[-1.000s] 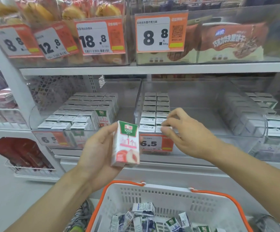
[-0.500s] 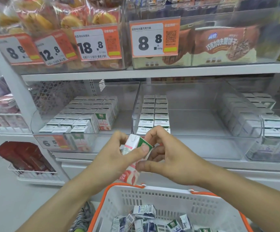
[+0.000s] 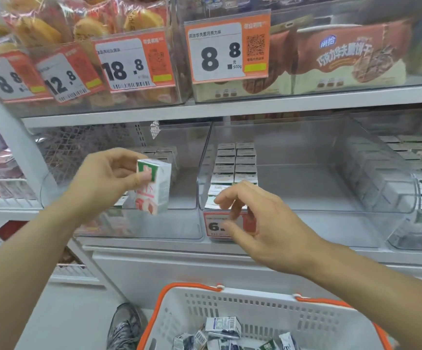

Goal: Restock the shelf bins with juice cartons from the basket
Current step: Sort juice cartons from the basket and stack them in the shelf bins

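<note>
Both forearms are bare, no sleeves, watch or rings showing on the hands; below the left hand (image 3: 109, 178), a grey patterned sneaker (image 3: 125, 327).

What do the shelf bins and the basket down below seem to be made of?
The shelf bins look like clear, glossy hard plastic: cartons show through the walls, which catch reflections. The basket looks like matte white moulded plastic, slotted, with an orange rim.

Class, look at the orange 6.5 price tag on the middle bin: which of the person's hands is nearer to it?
Right. The right hand overlaps the price tag; the left hand holds a juice carton further left.
</note>
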A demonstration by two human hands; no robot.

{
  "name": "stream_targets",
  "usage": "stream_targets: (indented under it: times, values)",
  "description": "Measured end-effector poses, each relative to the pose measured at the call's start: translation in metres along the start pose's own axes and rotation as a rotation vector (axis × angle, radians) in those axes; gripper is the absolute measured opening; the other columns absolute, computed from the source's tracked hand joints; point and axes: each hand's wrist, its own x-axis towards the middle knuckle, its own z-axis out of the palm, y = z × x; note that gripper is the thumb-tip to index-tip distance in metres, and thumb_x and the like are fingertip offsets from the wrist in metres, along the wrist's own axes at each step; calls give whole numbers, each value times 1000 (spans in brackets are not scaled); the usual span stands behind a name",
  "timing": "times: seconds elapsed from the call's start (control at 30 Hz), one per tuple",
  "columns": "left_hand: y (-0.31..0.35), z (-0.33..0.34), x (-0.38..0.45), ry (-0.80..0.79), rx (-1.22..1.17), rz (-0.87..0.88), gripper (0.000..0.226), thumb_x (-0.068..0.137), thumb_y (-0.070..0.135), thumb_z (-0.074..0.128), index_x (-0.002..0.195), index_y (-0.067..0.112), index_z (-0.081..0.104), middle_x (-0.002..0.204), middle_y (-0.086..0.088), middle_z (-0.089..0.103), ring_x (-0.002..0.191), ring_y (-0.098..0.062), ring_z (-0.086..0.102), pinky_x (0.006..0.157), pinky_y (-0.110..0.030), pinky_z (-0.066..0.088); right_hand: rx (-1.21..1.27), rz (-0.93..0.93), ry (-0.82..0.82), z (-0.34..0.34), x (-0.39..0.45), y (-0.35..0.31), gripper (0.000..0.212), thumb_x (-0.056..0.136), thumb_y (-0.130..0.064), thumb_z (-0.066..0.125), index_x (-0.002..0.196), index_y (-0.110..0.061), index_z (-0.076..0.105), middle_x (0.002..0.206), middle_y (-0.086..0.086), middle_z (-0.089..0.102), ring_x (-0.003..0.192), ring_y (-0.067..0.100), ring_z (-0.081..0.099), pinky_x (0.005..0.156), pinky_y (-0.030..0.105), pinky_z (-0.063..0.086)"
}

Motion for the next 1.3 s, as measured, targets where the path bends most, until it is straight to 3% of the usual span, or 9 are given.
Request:
stream_targets:
  times: [0.1, 0.37, 0.57, 0.67, 0.77, 0.9, 1.07, 1.2, 1.3]
  values:
    - [-17, -3, 21, 23, -84, -55, 31, 68, 13, 79, 97, 15, 68, 91, -8, 71, 83, -19, 68, 74, -21, 58, -41, 52, -50, -1, -1, 8, 34, 90, -18, 65, 118, -33, 50, 107, -19, 50, 96, 3, 52, 79, 8, 37]
    - [-67, 20, 52, 215, 387, 5, 31, 73, 9, 85, 98, 10, 66, 84, 0, 63, 81, -18, 60, 70, -21, 43, -111, 31, -111, 4, -4, 16, 30, 93, -30, 62, 116, -39, 46, 104, -24, 43, 98, -1, 46, 82, 13, 40]
    - [-78, 21, 56, 171, 713, 82, 13, 74, 1, 80, 76, 11, 72, 81, -6, 72, 95, -31, 56, 80, -38, 48, -84, 26, -116, 3, -5, 17, 31, 93, -31, 62, 116, -42, 44, 110, -25, 46, 106, 1, 49, 89, 20, 47]
    - [-82, 15, 57, 137, 762, 80, 32, 73, -4, 74, 61, 23, 63, 75, -4, 70, 86, -33, 61, 76, -43, 53, -98, 18, -118, 2, -6, 18, 32, 93, -31, 62, 116, -43, 43, 109, -26, 45, 106, 1, 48, 88, 20, 46]
    - [-80, 14, 56, 105, 854, 101, 16, 73, 4, 78, 77, 17, 69, 89, -8, 69, 94, -34, 58, 80, -43, 51, -83, 14, -122, 2, -6, 18, 32, 93, -31, 62, 117, -43, 44, 109, -27, 44, 106, 1, 48, 88, 19, 46]
    - [-73, 10, 50, 108, 805, 115, 25, 76, 16, 80, 99, 13, 70, 100, -8, 66, 105, -32, 53, 90, -41, 45, -76, 2, -111, 0, -8, 16, 31, 93, -30, 62, 116, -43, 45, 108, -27, 45, 106, 2, 50, 88, 19, 46]
    - [-24, 31, -14, 319, 488, 392, 7, 84, 7, 68, 81, 12, 63, 78, 3, 61, 78, -19, 54, 72, -28, 43, -94, -54, -86, -9, -18, 9, 25, 90, -17, 66, 110, -30, 56, 96, -22, 50, 86, 5, 54, 76, 11, 42]
    - [5, 72, -71, -252, 116, 157, 10, 87, 12, 70, 80, 18, 67, 70, 5, 65, 63, -9, 55, 61, -20, 46, -141, -16, -157, -9, -40, 12, 19, 85, -9, 70, 101, -18, 64, 91, -11, 59, 80, 6, 53, 72, 1, 34]
    - [-7, 113, -101, -675, 179, 125, 3, 88, 21, 71, 86, 19, 70, 77, 8, 70, 65, -5, 58, 63, -19, 49, -96, 146, -289, 0, -65, 22, 15, 85, -13, 70, 96, -21, 64, 91, -10, 63, 76, 7, 59, 69, 7, 39]
